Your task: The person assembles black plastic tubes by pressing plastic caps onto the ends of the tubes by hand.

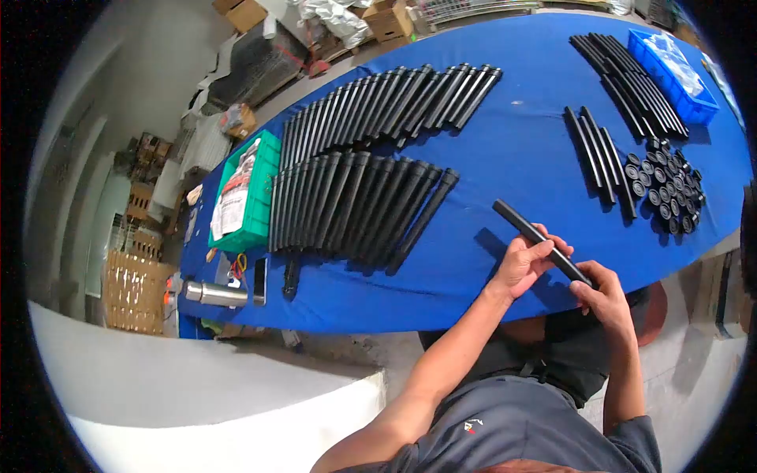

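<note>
A straight black tube (516, 220) is held slantwise over the near edge of the blue-covered table. My left hand (523, 264) wraps around its middle, fingers closed on it. At the tube's lower end, my right hand (605, 293) grips with thumb and fingers; whatever small part may sit under those fingertips is hidden. Ahead of my right hand lies a pile of round black caps (666, 189). Several loose black tubes (597, 154) rest beside that pile. To the left, two long rows of black tubes with wider ends (355, 205) lie side by side.
A green crate (256, 189) with printed paper stands at the table's left. Near it are a steel flask (214, 294) and a phone (260, 281). A blue bin (674, 75) holding clear plastic bags sits at the far right, next to more black tubes (627, 83).
</note>
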`<action>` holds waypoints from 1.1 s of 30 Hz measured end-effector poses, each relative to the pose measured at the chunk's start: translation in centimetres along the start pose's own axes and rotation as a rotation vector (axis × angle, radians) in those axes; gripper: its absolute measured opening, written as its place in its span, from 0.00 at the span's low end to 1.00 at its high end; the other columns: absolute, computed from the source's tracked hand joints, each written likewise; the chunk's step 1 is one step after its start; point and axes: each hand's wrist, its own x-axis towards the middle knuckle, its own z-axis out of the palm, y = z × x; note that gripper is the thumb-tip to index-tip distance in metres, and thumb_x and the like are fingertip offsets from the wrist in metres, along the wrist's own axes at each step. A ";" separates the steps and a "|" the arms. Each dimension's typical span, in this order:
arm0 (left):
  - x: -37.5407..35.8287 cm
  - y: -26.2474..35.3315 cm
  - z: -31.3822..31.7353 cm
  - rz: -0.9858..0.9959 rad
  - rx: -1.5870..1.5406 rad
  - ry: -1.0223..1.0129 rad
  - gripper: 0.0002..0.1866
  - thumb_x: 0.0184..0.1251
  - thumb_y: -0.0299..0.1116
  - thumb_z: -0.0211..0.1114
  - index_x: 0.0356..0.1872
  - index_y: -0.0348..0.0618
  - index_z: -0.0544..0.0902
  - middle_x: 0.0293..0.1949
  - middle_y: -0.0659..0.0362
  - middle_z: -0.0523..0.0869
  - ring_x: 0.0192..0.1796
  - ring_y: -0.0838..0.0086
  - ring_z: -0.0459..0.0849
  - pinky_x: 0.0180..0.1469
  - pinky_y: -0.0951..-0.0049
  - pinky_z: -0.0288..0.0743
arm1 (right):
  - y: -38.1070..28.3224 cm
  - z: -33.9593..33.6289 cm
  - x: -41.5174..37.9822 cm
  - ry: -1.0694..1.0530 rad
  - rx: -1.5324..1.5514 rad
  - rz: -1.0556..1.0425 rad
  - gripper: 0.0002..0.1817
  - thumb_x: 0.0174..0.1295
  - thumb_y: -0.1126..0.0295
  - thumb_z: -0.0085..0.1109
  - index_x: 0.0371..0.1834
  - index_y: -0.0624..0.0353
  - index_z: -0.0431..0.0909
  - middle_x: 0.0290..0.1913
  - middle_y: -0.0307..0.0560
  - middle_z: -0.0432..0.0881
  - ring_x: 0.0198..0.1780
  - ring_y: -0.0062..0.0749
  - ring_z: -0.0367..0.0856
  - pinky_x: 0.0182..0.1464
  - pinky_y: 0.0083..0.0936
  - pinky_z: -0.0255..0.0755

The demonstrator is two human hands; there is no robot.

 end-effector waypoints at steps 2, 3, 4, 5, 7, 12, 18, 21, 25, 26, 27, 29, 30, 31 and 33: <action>0.2 0.0 0.4 -0.003 0.004 0.026 0.13 0.73 0.26 0.69 0.51 0.49 0.74 0.51 0.48 0.88 0.59 0.54 0.87 0.63 0.51 0.84 | 1.5 0.7 0.6 0.267 -0.533 -0.450 0.21 0.59 0.74 0.72 0.56 0.64 0.80 0.36 0.50 0.82 0.37 0.37 0.83 0.41 0.34 0.76; 0.3 -0.1 0.4 -0.016 0.001 0.031 0.13 0.73 0.26 0.68 0.51 0.49 0.74 0.51 0.47 0.88 0.59 0.54 0.87 0.63 0.51 0.84 | 2.1 1.0 0.7 0.409 -0.793 -0.678 0.21 0.59 0.75 0.72 0.56 0.65 0.80 0.35 0.48 0.82 0.38 0.32 0.83 0.41 0.33 0.76; 0.3 -0.2 0.3 -0.014 0.016 0.025 0.13 0.73 0.27 0.68 0.51 0.50 0.74 0.53 0.47 0.87 0.60 0.55 0.87 0.61 0.53 0.85 | 2.4 1.1 0.7 0.457 -0.908 -0.748 0.22 0.59 0.76 0.71 0.57 0.65 0.79 0.36 0.48 0.81 0.39 0.32 0.83 0.41 0.34 0.75; 0.2 -0.2 0.2 0.001 0.020 0.009 0.13 0.73 0.27 0.68 0.51 0.50 0.74 0.53 0.47 0.87 0.60 0.55 0.87 0.61 0.53 0.85 | 2.6 1.1 0.7 0.392 -0.761 -0.709 0.23 0.59 0.75 0.71 0.58 0.65 0.79 0.36 0.49 0.80 0.39 0.38 0.83 0.41 0.35 0.75; 0.1 -0.2 0.0 0.028 0.029 -0.027 0.13 0.73 0.27 0.68 0.52 0.51 0.74 0.53 0.47 0.87 0.60 0.56 0.87 0.60 0.54 0.86 | 2.8 0.9 0.7 0.265 -0.471 -0.620 0.24 0.60 0.75 0.71 0.59 0.64 0.78 0.37 0.52 0.80 0.38 0.49 0.82 0.40 0.37 0.76; 0.2 -0.1 0.3 -0.011 0.003 -0.009 0.13 0.73 0.26 0.68 0.51 0.50 0.74 0.51 0.48 0.88 0.59 0.55 0.87 0.62 0.53 0.84 | 2.7 0.7 0.7 0.296 -0.489 -0.470 0.22 0.60 0.75 0.71 0.58 0.64 0.79 0.35 0.50 0.80 0.37 0.40 0.83 0.39 0.37 0.75; 0.1 -0.3 -0.2 0.008 -0.003 -0.016 0.12 0.73 0.26 0.68 0.50 0.49 0.75 0.51 0.48 0.88 0.59 0.54 0.87 0.63 0.53 0.84 | 0.3 1.2 -0.3 0.166 -0.178 -0.139 0.15 0.64 0.70 0.69 0.51 0.66 0.83 0.31 0.39 0.81 0.33 0.22 0.77 0.35 0.25 0.70; 0.0 0.0 0.0 0.007 0.003 -0.008 0.12 0.72 0.25 0.68 0.50 0.47 0.75 0.51 0.47 0.88 0.59 0.53 0.87 0.64 0.51 0.82 | 0.6 0.4 0.0 0.092 -0.026 -0.049 0.15 0.65 0.69 0.68 0.51 0.68 0.83 0.32 0.36 0.81 0.32 0.18 0.75 0.34 0.22 0.69; 0.1 -0.2 -0.6 -0.007 -0.012 -0.038 0.12 0.71 0.25 0.68 0.51 0.45 0.76 0.51 0.46 0.88 0.61 0.49 0.86 0.69 0.44 0.76 | 0.3 0.8 -0.8 0.082 -0.025 -0.113 0.17 0.68 0.64 0.67 0.54 0.64 0.84 0.32 0.37 0.82 0.29 0.15 0.77 0.27 0.18 0.71; -0.1 0.0 0.0 0.002 -0.014 -0.068 0.12 0.71 0.24 0.68 0.51 0.45 0.77 0.51 0.45 0.88 0.61 0.48 0.85 0.70 0.43 0.75 | -0.4 0.7 -1.0 0.045 0.074 -0.030 0.18 0.68 0.63 0.67 0.54 0.64 0.84 0.32 0.37 0.82 0.29 0.15 0.77 0.27 0.18 0.71; -0.1 0.0 -0.4 -0.015 -0.028 -0.092 0.13 0.71 0.24 0.68 0.52 0.45 0.78 0.52 0.45 0.88 0.62 0.47 0.85 0.70 0.42 0.74 | -0.6 0.5 -1.1 0.015 0.178 0.047 0.19 0.68 0.62 0.67 0.55 0.64 0.84 0.33 0.37 0.82 0.29 0.15 0.77 0.27 0.18 0.72; -0.2 0.1 0.0 -0.006 -0.065 -0.146 0.14 0.70 0.22 0.69 0.53 0.44 0.78 0.53 0.45 0.88 0.62 0.46 0.84 0.71 0.41 0.73 | 0.6 -0.2 -0.8 -0.075 0.104 0.039 0.19 0.68 0.61 0.67 0.54 0.65 0.84 0.33 0.39 0.84 0.29 0.20 0.80 0.29 0.24 0.73; -0.2 0.0 0.2 -0.001 -0.057 -0.103 0.14 0.70 0.22 0.69 0.53 0.44 0.78 0.53 0.45 0.88 0.62 0.46 0.84 0.70 0.42 0.75 | 0.9 0.0 -0.9 0.017 -0.037 -0.093 0.20 0.68 0.61 0.67 0.54 0.66 0.83 0.33 0.41 0.84 0.29 0.23 0.80 0.31 0.26 0.74; -0.1 -0.2 0.4 0.013 -0.044 -0.050 0.14 0.70 0.22 0.69 0.54 0.44 0.78 0.53 0.44 0.87 0.62 0.46 0.85 0.69 0.42 0.77 | 1.3 0.3 -1.0 0.094 -0.182 -0.221 0.20 0.68 0.60 0.67 0.54 0.66 0.83 0.33 0.42 0.85 0.29 0.27 0.80 0.33 0.29 0.74; 0.0 -0.1 0.7 -0.040 0.017 -0.007 0.15 0.71 0.23 0.68 0.54 0.44 0.77 0.54 0.43 0.87 0.62 0.46 0.85 0.66 0.44 0.80 | 1.7 0.2 -0.7 0.210 -0.356 -0.394 0.21 0.67 0.61 0.68 0.54 0.67 0.83 0.30 0.43 0.82 0.30 0.28 0.78 0.36 0.31 0.74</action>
